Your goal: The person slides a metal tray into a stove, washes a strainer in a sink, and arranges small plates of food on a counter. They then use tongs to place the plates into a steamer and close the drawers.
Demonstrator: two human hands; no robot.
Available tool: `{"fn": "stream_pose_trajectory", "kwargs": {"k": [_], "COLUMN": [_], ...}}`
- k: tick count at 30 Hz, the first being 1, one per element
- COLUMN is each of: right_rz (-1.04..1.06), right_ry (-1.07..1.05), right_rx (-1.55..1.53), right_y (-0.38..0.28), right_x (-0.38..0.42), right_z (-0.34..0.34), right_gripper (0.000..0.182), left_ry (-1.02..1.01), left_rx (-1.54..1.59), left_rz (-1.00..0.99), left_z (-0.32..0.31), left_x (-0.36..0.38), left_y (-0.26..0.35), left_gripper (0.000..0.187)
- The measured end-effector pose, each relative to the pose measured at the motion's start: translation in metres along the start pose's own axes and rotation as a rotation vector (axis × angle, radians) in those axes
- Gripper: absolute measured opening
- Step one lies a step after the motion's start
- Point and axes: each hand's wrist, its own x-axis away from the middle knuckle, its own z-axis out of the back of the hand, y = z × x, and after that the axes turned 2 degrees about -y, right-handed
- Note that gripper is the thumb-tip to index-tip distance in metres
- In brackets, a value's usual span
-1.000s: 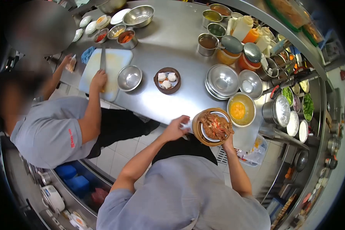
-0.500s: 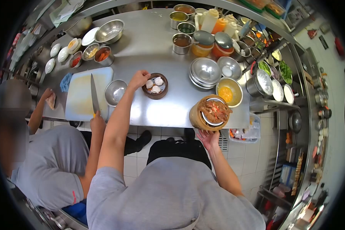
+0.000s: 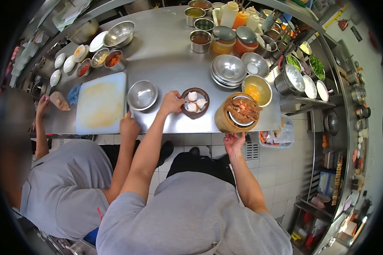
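Pinching the near side of the small dark basket (image 3: 207,109), the thumb and fingers of the left hand (image 3: 171,103) are nearly closed on its rim, with the palm outside. The right hand (image 3: 234,144) is part open, palm up and fingers loosely bent, at the bottom of the tall bamboo basket (image 3: 224,121); whether it takes any of the weight, I cannot tell.

Three white dumplings (image 3: 192,96) sit inside the small basket, which rests on the metal table (image 3: 170,123) just left of the tall one. A low, firm grip on the rim, fingertips clear of the food, should serve best here, and any shift wants to be slow and flat so the dumplings do not slide together.

The tall basket leans a little at the front edge of the table, a plate of sauced meat (image 3: 244,109) on top. With that height and that edge, a broad palm squarely beneath would steady it better than fingertips alone, and sauce could spill if it tips.

Just beyond it is a bowl of egg (image 3: 266,91), then stacked metal bowls (image 3: 229,68). To the left, past a single metal bowl (image 3: 142,94), lies a cutting board (image 3: 101,102), with a co-worker's hand (image 3: 129,126) near its corner; a little elbow room on that side is wise.
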Motion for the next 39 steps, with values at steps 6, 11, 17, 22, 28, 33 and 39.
{"fn": "stream_pose_trajectory", "kwargs": {"k": [6, 11, 17, 22, 28, 33, 39], "right_rz": [0.012, -0.030, 0.035, 0.089, 0.015, -0.011, 0.157], "right_ry": [0.028, -0.017, -0.163, -0.206, -0.223, -0.306, -0.393], "right_rx": [-0.050, -0.051, -0.063, -0.079, -0.065, -0.170, -0.210], "right_y": [-0.004, -0.009, -0.019, -0.033, -0.056, -0.080, -0.130], "right_x": [0.000, -0.007, 0.010, 0.005, -0.022, -0.005, 0.025], "right_z": [0.000, 0.010, 0.008, 0.004, 0.036, 0.067, 0.134], "right_gripper": [0.051, 0.052, 0.062, 0.058, 0.055, 0.054, 0.056], "left_ry": [0.137, 0.160, 0.136, 0.147, 0.216, 0.249, 0.204], "left_rx": [-0.054, -0.086, -0.045, 0.054, 0.085, 0.048, 0.046], "left_rz": [0.006, 0.080, 0.147, 0.082, 0.090, 0.091, 0.070], "left_z": [-0.018, -0.034, -0.050, -0.060, -0.085, -0.105, -0.137], "left_x": [0.019, 0.039, 0.054, 0.061, 0.073, 0.087, 0.100], "left_y": [-0.008, -0.001, 0.003, 0.005, 0.000, 0.004, 0.015], "left_gripper": [0.025, 0.042, 0.039, 0.032, 0.033, 0.030, 0.026]}}
